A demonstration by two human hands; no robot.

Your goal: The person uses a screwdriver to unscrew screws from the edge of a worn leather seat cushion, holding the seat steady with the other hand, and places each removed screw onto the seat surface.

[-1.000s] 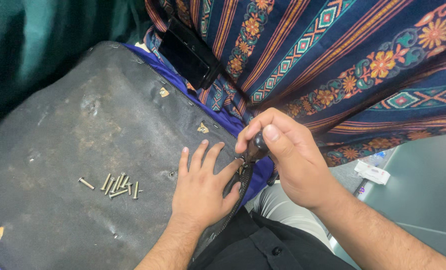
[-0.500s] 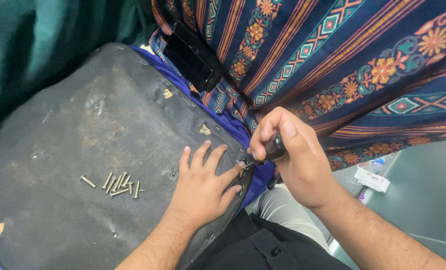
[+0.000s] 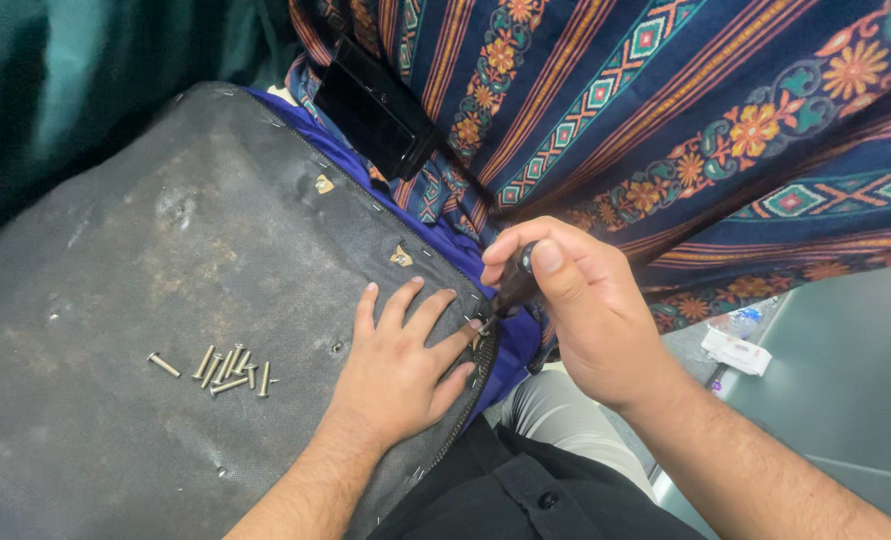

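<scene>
Screwdriver [image 3: 514,290], dark handle, sits in right hand [image 3: 586,320] w/ fingers wrapped round it; tip meets the black panel [image 3: 116,300] edge, prob. at a staple. Left hand [image 3: 401,365] lies flat, fingers spread, on panel beside tip. Loose screws [image 3: 228,368] lie left of it. Patterned cloth [image 3: 686,120] behind.

Dark-handled tool [image 3: 515,288] tilts, tip at the grey fabric-covered panel's [image 3: 166,300] edge.

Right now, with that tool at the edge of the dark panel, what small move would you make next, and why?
Probably lever the dark-handled tool gently under the edge. The right hand grips it with its tip at the rim of the black fabric panel, where staples line the edge, and the left hand lies flat, bracing the panel beside it.
</scene>
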